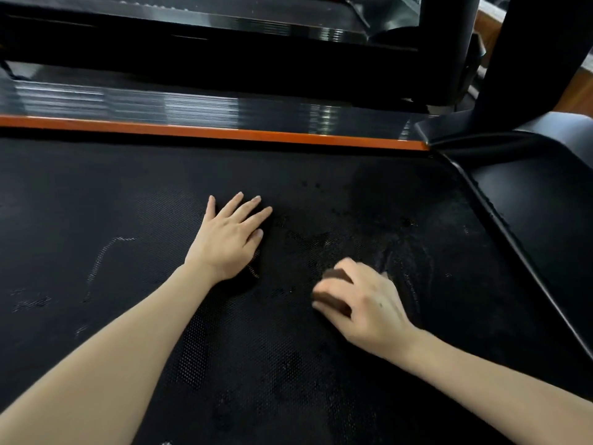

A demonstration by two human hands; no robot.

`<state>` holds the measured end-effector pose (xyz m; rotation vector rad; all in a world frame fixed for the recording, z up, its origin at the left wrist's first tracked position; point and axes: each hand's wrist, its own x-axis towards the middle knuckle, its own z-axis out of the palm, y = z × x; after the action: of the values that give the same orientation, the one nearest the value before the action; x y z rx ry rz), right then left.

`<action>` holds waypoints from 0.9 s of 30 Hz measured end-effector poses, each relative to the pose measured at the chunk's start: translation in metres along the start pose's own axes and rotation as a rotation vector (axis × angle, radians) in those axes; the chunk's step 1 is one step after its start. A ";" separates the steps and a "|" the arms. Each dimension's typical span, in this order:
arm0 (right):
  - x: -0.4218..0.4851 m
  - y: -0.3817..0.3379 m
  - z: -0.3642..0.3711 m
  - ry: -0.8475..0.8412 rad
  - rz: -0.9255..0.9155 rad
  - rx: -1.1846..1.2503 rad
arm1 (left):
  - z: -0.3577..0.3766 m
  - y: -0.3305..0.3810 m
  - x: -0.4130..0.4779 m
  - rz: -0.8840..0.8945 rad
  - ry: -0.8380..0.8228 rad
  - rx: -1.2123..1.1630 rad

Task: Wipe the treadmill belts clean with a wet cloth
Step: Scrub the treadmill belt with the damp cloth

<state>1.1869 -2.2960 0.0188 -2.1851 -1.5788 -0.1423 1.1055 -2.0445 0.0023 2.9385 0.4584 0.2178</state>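
Nearest, the right hand [362, 303] is blurred. Its fingers [353, 268] are curled round a small dark-brown cloth [333, 277], which is pressed to the treadmill belt [96, 194] right of centre. The chief risk, as I judge it, is the belt itself: it may roll under a hard lengthwise push, taking the person's support with it. A little farther on, the left hand [229, 239] lies flat on the belt, fingers [253, 208] straight and spread, holding nothing. If the belt creeps, or is slick with water, that bracing palm could slide. Darker damp patches [401, 252] lie just beyond and to the right of the cloth, while pale smears [106, 252] at the left look unwiped and could easily be missed. On the right the belt ends at a raised black cover [529, 194], whose lip could catch the cloth or knuckles. Leftward and ahead there is broad open belt for long strokes. At the far side an orange strip [224, 134] and a ribbed side rail [160, 104] bound it. Beyond stand a second treadmill [224, 27] and a dark upright [529, 53].
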 end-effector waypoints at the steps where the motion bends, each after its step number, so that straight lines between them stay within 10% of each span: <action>1: -0.001 0.005 -0.002 -0.031 -0.042 0.006 | 0.001 -0.001 0.000 -0.001 -0.001 0.006; 9: 0.112 0.068 0.018 0.073 0.446 -0.249 | 0.001 0.000 0.002 -0.018 -0.026 0.004; 18: 0.016 0.018 -0.001 -0.027 -0.030 -0.022 | 0.001 -0.001 0.001 0.002 0.005 0.019; 24: 0.127 0.095 0.011 0.101 0.606 -0.312 | 0.002 -0.001 0.003 -0.028 -0.028 0.017; 27: 0.115 0.063 0.019 0.151 0.520 -0.269 | 0.001 -0.002 0.002 -0.017 -0.012 0.002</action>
<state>1.2810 -2.2032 0.0217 -2.6435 -0.9119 -0.3633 1.1072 -2.0422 0.0013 2.9349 0.4818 0.1970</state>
